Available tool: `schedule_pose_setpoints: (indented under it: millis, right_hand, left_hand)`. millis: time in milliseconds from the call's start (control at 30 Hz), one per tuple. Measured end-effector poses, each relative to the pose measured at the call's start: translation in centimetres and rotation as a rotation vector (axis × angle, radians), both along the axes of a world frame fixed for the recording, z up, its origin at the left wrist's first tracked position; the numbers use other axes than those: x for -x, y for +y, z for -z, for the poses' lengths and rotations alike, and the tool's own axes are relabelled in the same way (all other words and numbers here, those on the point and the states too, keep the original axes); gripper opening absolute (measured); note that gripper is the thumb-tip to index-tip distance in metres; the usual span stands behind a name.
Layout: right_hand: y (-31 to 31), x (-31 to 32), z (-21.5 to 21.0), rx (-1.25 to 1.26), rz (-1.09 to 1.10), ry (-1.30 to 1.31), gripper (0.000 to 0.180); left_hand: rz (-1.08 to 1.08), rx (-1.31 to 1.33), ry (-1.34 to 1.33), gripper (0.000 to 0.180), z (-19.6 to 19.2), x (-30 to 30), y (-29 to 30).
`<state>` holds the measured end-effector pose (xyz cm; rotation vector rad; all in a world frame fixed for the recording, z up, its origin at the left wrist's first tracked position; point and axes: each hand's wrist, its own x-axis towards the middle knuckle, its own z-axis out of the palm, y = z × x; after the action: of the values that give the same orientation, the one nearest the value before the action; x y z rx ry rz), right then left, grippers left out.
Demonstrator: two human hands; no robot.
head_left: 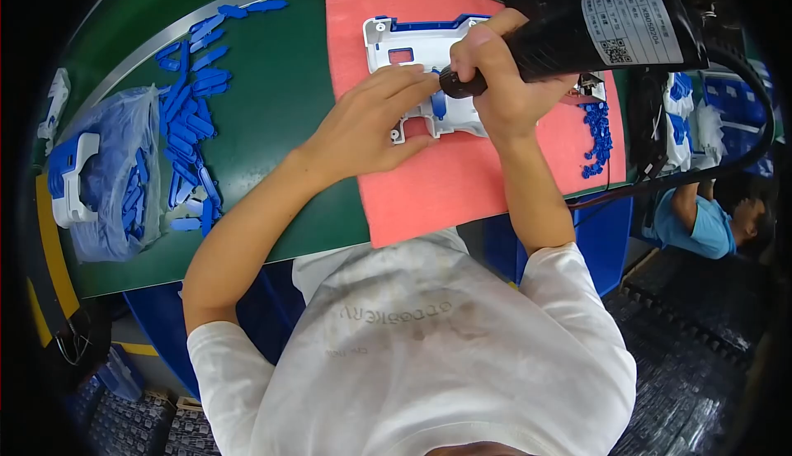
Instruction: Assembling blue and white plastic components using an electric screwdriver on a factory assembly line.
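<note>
My right hand is closed around a black electric screwdriver with a white label, tilted over the work. Beneath it, a white plastic housing with blue edging lies on a pink mat. My left hand holds the housing's near-left part, its fingers over the top and thumb at the near edge. Those fingertips reach close to the screwdriver's nose. A blue strip sits in the housing just below the nose. The bit's tip is hidden.
Loose blue plastic strips lie left on the green table. Beside them are a clear bag of blue parts and a white-and-blue housing. Small blue pieces lie on the mat's right. A black cable curves at right; a person is beyond.
</note>
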<state>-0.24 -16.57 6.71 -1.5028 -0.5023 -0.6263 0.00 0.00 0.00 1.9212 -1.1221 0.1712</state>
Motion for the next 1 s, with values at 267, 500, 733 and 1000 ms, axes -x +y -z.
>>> schedule_pose_setpoints:
  millis: [267, 500, 733, 1000]
  right_hand:
    - [0.8, -0.2, 1.6, 0.074, 0.001, -0.050, 0.053]
    - [-0.1, 0.0, 2.6, 0.087, -0.070, -0.062, 0.056]
    - [0.2, 0.4, 2.6, 0.050, -0.026, -0.080, 0.057]
    - [-6.6, 2.1, -4.8, -0.344, 0.222, -0.408, 0.034]
  left_hand:
    - [-0.015, -0.037, 0.035, 0.052, 0.0, 0.0, 0.8]
    - [0.006, -0.069, 0.128, 0.054, 0.0, 0.0, 0.5]
    - [0.014, -0.089, 0.172, 0.053, -0.3, 0.0, 0.2]
    - [0.041, -0.122, -0.115, 0.047, -0.5, 0.0, 0.0]
